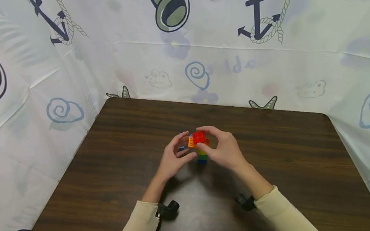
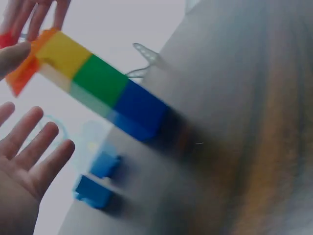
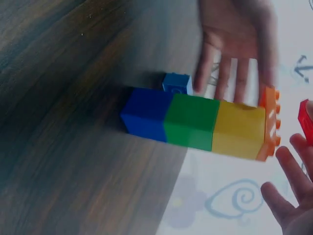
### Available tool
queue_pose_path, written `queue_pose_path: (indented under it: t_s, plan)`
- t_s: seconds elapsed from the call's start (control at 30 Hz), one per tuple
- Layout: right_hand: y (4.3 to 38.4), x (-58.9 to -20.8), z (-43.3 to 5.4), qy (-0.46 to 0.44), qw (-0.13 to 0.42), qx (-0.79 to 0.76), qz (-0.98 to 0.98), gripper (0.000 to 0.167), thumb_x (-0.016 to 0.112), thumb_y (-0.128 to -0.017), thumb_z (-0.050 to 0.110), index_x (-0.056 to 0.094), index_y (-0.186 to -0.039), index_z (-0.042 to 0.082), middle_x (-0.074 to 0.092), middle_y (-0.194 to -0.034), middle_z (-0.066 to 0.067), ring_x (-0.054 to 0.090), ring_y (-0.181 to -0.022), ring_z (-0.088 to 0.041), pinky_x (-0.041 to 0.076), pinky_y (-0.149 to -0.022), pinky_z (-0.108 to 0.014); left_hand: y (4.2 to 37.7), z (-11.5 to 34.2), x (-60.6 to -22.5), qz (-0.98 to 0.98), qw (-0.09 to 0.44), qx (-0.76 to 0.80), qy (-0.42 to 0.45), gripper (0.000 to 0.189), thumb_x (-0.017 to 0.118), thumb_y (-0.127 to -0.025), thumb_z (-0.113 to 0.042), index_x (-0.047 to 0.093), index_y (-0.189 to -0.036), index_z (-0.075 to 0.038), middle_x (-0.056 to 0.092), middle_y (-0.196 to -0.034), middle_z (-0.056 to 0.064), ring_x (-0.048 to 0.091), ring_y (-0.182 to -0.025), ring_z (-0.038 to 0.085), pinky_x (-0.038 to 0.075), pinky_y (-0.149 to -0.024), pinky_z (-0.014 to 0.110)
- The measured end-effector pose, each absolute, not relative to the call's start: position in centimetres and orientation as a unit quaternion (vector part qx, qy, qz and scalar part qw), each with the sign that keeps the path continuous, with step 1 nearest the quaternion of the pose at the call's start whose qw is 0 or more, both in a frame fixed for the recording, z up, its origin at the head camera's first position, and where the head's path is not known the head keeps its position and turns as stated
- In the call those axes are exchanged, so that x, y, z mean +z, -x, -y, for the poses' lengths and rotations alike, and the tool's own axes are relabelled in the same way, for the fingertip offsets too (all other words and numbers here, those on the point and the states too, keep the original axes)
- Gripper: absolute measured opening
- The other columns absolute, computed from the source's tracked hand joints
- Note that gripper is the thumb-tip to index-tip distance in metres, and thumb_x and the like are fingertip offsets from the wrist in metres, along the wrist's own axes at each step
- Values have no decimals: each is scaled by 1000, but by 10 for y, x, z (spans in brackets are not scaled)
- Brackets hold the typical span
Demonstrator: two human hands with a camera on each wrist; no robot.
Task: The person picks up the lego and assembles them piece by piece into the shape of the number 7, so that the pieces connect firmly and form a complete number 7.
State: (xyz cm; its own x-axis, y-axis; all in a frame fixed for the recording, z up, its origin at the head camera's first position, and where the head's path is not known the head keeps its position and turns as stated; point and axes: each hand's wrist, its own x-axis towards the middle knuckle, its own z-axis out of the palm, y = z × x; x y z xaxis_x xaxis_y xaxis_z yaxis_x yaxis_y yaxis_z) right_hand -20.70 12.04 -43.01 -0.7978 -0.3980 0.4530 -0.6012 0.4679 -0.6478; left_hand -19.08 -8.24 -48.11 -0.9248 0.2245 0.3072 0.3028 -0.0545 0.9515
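A tower of blue, green and yellow bricks [image 3: 190, 120] stands on the table, topped by a wider, thin orange brick [image 1: 190, 142]. My right hand [image 1: 224, 149] pinches a red brick [image 1: 198, 137] between thumb and fingers, close over the orange one. In the right wrist view the red brick [image 3: 306, 120] is apart from the orange studs. My left hand [image 1: 173, 158] is at the tower's left side, its fingers spread and fairly straight. Its thumb overlaps the orange brick in the left wrist view.
Two small blue bricks [image 2: 94, 191] lie on the table beside the tower, partly hidden behind my left hand in the head view. The dark wooden table [image 1: 121, 184] ends at a printed white cloth [image 1: 164, 59] behind and at the sides.
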Motion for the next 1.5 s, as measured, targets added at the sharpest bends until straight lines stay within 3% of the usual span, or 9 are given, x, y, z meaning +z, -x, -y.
queue_pose_path:
  t_s: [0.17,0.4,0.67,0.83,0.93,1.03,1.2,1.4,1.5]
  plan:
    - [210,-429,-107,-329,96,394,853,44,78,-85,20,64,-126,10,68,-119,-1,64,-103,-24,36,-105,-50,190,92,-462,721,108,-645,229,58,78,-80,3,54,-133,4,60,-123,20,56,-111,38,46,-88,63]
    - [216,-427,-98,-333,61,394,855,41,79,-85,23,66,-122,12,68,-115,3,56,-94,-23,49,-78,-39,189,99,-449,756,157,-589,237,41,79,-79,2,66,-118,6,67,-98,17,65,-89,32,55,-79,46]
    - [223,-432,-95,-345,50,399,848,43,77,-87,25,64,-126,11,67,-121,-1,57,-101,-21,49,-83,-42,194,108,-456,751,139,-617,191,36,78,-81,1,66,-115,6,69,-98,20,65,-88,35,52,-79,58]
    - [219,-439,-93,-373,167,341,847,32,74,-89,23,68,-118,10,68,-114,0,59,-101,-17,42,-94,-44,210,120,-487,756,146,-629,111,35,79,-81,-2,68,-115,-2,68,-91,15,65,-83,28,56,-73,41]
    - [210,-444,-88,-416,265,264,829,21,74,-87,19,72,-107,11,68,-102,2,60,-91,-16,44,-84,-39,218,127,-506,753,160,-634,75,36,81,-80,-5,70,-114,-6,66,-87,12,63,-79,21,54,-67,25]
    - [198,-449,-81,-475,297,192,806,15,74,-84,12,72,-99,11,66,-90,2,59,-79,-14,48,-73,-30,220,130,-509,752,166,-634,69,36,81,-79,-3,70,-113,-4,65,-85,13,62,-77,19,53,-67,23]
    - [177,-470,-63,-496,176,93,845,19,70,-89,19,69,-106,12,61,-93,0,59,-79,-13,51,-68,-26,218,134,-498,761,154,-628,60,36,80,-81,-3,69,-115,-4,65,-87,16,60,-78,21,51,-69,22]
    - [170,-496,-41,-379,31,41,924,51,62,-96,34,53,-140,10,41,-149,-14,49,-128,-28,51,-92,-40,205,129,-468,764,121,-628,87,38,75,-83,2,64,-119,7,64,-92,26,60,-83,32,52,-70,28]
    - [174,-504,-32,-330,1,36,943,62,59,-97,39,41,-149,11,22,-159,-17,35,-138,-39,47,-98,-44,202,125,-461,756,94,-640,104,38,74,-83,6,62,-119,9,64,-93,28,61,-81,31,52,-71,30]
